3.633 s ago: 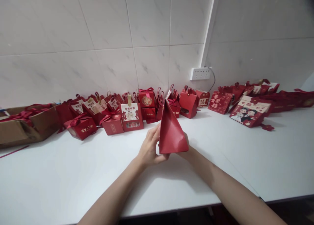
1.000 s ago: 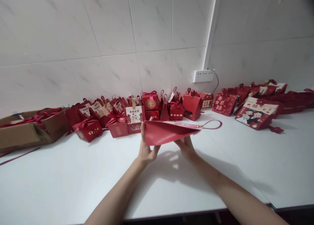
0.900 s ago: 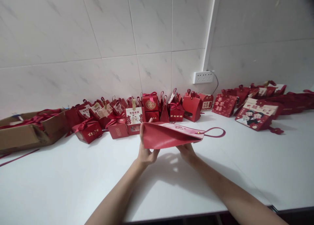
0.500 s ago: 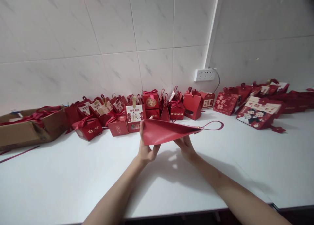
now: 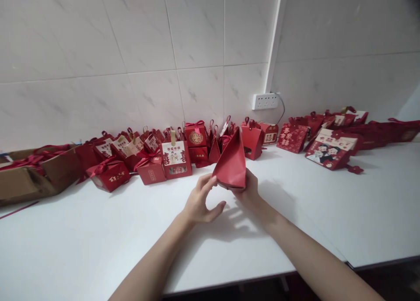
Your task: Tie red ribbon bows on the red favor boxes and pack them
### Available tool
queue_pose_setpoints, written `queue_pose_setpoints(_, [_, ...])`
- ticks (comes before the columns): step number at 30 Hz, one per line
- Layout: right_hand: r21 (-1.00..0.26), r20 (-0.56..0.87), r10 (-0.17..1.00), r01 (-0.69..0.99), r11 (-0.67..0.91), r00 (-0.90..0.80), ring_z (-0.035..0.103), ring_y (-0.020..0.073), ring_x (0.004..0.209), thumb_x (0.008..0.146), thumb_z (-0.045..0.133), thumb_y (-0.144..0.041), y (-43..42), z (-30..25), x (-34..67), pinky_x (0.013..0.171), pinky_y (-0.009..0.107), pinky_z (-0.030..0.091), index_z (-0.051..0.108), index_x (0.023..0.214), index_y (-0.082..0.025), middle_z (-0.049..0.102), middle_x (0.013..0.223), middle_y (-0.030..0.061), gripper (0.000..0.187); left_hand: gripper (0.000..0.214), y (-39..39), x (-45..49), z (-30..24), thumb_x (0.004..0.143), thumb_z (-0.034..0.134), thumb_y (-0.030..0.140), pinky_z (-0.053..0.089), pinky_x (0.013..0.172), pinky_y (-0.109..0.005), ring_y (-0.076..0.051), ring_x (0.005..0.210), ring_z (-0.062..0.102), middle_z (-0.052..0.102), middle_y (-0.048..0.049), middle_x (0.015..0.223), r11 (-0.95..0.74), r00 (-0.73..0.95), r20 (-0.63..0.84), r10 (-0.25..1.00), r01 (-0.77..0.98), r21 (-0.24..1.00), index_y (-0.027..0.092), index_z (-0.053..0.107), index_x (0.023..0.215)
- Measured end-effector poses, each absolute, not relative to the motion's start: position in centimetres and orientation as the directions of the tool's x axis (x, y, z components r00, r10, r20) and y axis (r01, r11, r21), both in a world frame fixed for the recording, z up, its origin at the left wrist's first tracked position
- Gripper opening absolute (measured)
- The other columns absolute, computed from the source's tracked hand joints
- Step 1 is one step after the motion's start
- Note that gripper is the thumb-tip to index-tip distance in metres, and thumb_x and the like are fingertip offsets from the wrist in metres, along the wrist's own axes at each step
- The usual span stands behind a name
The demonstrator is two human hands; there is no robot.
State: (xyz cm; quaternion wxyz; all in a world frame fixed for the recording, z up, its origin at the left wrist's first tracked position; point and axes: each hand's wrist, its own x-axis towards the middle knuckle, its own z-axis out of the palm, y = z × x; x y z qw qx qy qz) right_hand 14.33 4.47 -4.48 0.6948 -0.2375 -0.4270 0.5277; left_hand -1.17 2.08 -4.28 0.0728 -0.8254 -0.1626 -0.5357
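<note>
Now that the held box (image 5: 232,164) has swung upward, right hand (image 5: 249,189) clamped on it, left hand (image 5: 200,201) spread

Red wedge-shaped paper box (image 5: 232,165), tapered end upward, leaning rightward, aloft over the white table (image 5: 98,248).

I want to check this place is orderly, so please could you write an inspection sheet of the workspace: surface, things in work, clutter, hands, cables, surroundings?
Surface: white table, with a seam at right.
Job's things: one red box, raised above the table, peak upward.
Clutter: other red boxes along the wall; cardboard box with red ribbons, far left; loose ribbon strip before it.
Hands: right hand grips the red box; left hand open, fingertips at its lower left edge, contact unclear.
Cables: one thin cable beside the wall socket; lower end hidden.
Surroundings: tiled wall, white trunking above the socket.
</note>
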Motion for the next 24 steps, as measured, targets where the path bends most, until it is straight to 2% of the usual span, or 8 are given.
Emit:
queue_pose_setpoints(3, [-0.805,0.367,0.929,-0.484,0.343,0.047,0.052,0.0142,0.059,0.061,0.073,-0.032,4.2,-4.2,14.6,0.059,0.030,0.048,0.054,0.069,-0.022,0.054,0.059,-0.0048,0.024,0.074,1.7,-0.9,-4.2,0.075,0.052,0.004,0.052,0.065,-0.027,-0.011,0.073,0.056,0.052,-0.0083,0.100,-0.935,0.362,0.907,0.214,0.346,0.083,0.023,0.025,0.140])
queue_pose_setpoints(5, [-0.823,0.319,0.947,-0.503,0.264,-0.024,0.054,0.0165,0.059,0.062,0.070,-0.036,4.2,-3.7,14.5,0.059,0.031,0.049,0.053,0.067,-0.023,0.055,0.058,-0.0030,0.022,0.074,1.5,-1.0,-4.2,0.074,0.051,0.001,0.052,0.065,-0.026,-0.009,0.068,0.056,0.054,-0.0056,0.094,-0.928,0.314,0.918,0.242,0.351,0.125,0.023,0.024,0.140])
queue_pose_setpoints(9, [-0.841,0.189,0.960,-0.539,0.051,-0.204,0.057,0.0208,0.057,0.064,0.058,-0.049,4.3,-2.4,14.0,0.056,0.034,0.050,0.051,0.060,-0.023,0.056,0.052,0.0008,0.028,0.079,1.5,-1.4,-4.0,0.069,0.059,0.009,0.054,0.065,-0.029,-0.016,0.080,0.059,0.056,-0.0103,0.101,-0.935,0.289,0.927,0.240,0.324,0.142,0.021,0.024,0.139])
queue_pose_setpoints(14, [-0.865,0.161,0.939,-0.502,-0.014,-0.303,0.054,0.0178,0.047,0.059,0.060,-0.048,3.7,-1.8,13.9,0.050,0.032,0.048,0.047,0.056,-0.022,0.054,0.046,-0.0006,0.029,0.082,1.6,-1.4,-3.8,0.065,0.063,0.025,0.054,0.063,-0.031,-0.022,0.082,0.062,0.056,-0.0126,0.105,-0.956,0.378,0.890,0.255,0.237,0.173,0.020,0.026,0.138])
queue_pose_setpoints(17, [-0.861,0.151,0.917,-0.505,-0.061,-0.370,0.057,0.0183,0.048,0.059,0.061,-0.048,3.5,-1.9,14.1,0.052,0.032,0.049,0.049,0.057,-0.022,0.056,0.047,-0.0010,0.029,0.082,1.7,-1.4,-3.7,0.066,0.062,0.033,0.052,0.057,-0.029,-0.020,0.074,0.060,0.056,-0.0100,0.098,-0.944,0.386,0.873,0.297,0.255,0.209,0.021,0.024,0.138])
queue_pose_setpoints(20, [-0.862,0.137,0.890,-0.495,-0.110,-0.435,0.062,0.0222,0.058,0.061,0.060,-0.051,3.2,-2.1,14.2,0.059,0.036,0.051,0.055,0.061,-0.020,0.063,0.054,0.0024,0.032,0.083,1.6,-1.4,-3.6,0.067,0.064,0.035,0.049,0.052,-0.027,-0.017,0.065,0.057,0.056,-0.0053,0.086,-0.941,0.400,0.869,0.292,0.280,0.188,0.021,0.025,0.138])
queue_pose_setpoints(24, [-0.854,0.136,0.895,-0.508,-0.112,-0.424,0.064,0.0251,0.065,0.058,0.063,-0.052,2.9,-1.9,14.1,0.063,0.038,0.052,0.058,0.060,-0.021,0.068,0.062,0.0052,0.032,0.081,1.4,-1.3,-3.7,0.067,0.065,0.040,0.048,0.053,-0.028,-0.017,0.062,0.055,0.055,-0.0021,0.077,-0.937,0.360,0.888,0.287,0.300,0.181,0.024,0.029,0.138])
